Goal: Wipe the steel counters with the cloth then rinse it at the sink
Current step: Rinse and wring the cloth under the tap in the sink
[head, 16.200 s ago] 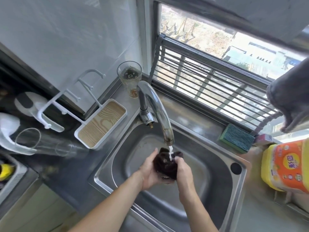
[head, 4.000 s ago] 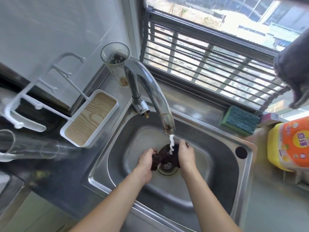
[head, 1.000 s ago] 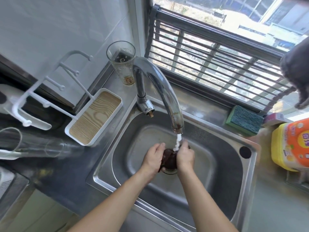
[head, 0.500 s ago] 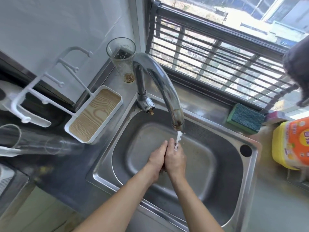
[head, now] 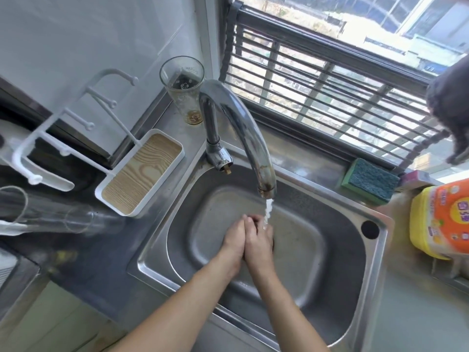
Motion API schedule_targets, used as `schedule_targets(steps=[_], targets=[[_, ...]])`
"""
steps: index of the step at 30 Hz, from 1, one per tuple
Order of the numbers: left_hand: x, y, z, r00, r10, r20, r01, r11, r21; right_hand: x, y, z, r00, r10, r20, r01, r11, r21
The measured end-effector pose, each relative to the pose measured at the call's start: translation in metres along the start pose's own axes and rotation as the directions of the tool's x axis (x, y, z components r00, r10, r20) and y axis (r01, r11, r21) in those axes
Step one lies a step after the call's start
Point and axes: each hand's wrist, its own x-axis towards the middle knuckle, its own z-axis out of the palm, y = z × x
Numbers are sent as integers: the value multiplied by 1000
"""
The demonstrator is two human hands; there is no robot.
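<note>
Open sink basin (head: 317,250) around the hands; faucet spout (head: 243,128) overhead, sponge (head: 369,181) on the rim.

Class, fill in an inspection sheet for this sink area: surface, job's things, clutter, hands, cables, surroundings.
Surface: steel sink, counter around it.
Job's things: dark cloth almost hidden between the hands; tap running, its stream falling on the hands.
Clutter: glass behind the tap; white tray left of the sink; green sponge and yellow bottle to the right.
Hands: left hand and right hand pressed together, squeezing the cloth.
Cables: nothing seen.
Surroundings: barred window behind, white wall to the left.
</note>
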Motion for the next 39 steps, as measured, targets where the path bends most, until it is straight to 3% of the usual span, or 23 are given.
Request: schedule_targets(steps=[2, 4, 8, 11, 14, 16, 18, 21, 23, 28, 31, 35, 37, 39], targets=[[-8, 2, 5, 998, -5, 64, 5, 1000, -2, 1, 5, 3, 993, -68, -92, 61, 995, -75], [-8, -1, 4, 998, -7, 59, 5, 999, 34, 7, 2, -4, 989, -42, -139, 30, 995, -90], [-9, -3, 4, 996, 56, 75, -57, 998, 16, 21, -6, -9, 979, 142, -145, -151, 987, -54], [-12, -4, -1, 988, 65, 137, -73, 996, 52, 32, -15, -18, 925, 344, -159, -323, 935, 147], [-7, 1, -10, 997, 45, -56, -47, 998, -42, 40, -14, -28, 851, 499, -163, -400, 817, 415], [-4, 7, -14, 987, -6, -163, -10, 995, -97, 39, -11, -29, 876, 464, -130, -358, 808, 468], [0, 7, -11, 985, -41, -170, 33, 998, -52, 29, -7, -19, 930, 360, -77, -301, 863, 405], [0, 7, 2, 991, -109, -78, 104, 992, -67, 10, 2, 1, 999, 47, -16, -46, 998, 42], [-2, 5, 6, 993, -115, -35, 112, 991, -78, 10, 6, 4, 995, -72, -74, 62, 991, -121], [-6, 2, 5, 1000, 19, -13, -19, 999, 49, 22, -7, -8, 991, -18, -132, -10, 978, -209], [-6, 0, 6, 997, 59, 54, -65, 991, 116, 29, -14, -21, 976, 156, -151, -171, 981, -91], [-1, 0, -6, 997, 79, -20, -77, 992, 103, 39, -20, -36, 883, 428, -194, -350, 874, 337], [-1, -1, -12, 999, 47, 22, -50, 984, 171, 39, -20, -44, 888, 443, -120, -364, 839, 405], [-1, 0, -14, 998, -12, 67, -1, 983, 184, 33, -15, -43, 940, 336, -60, -293, 885, 363]])
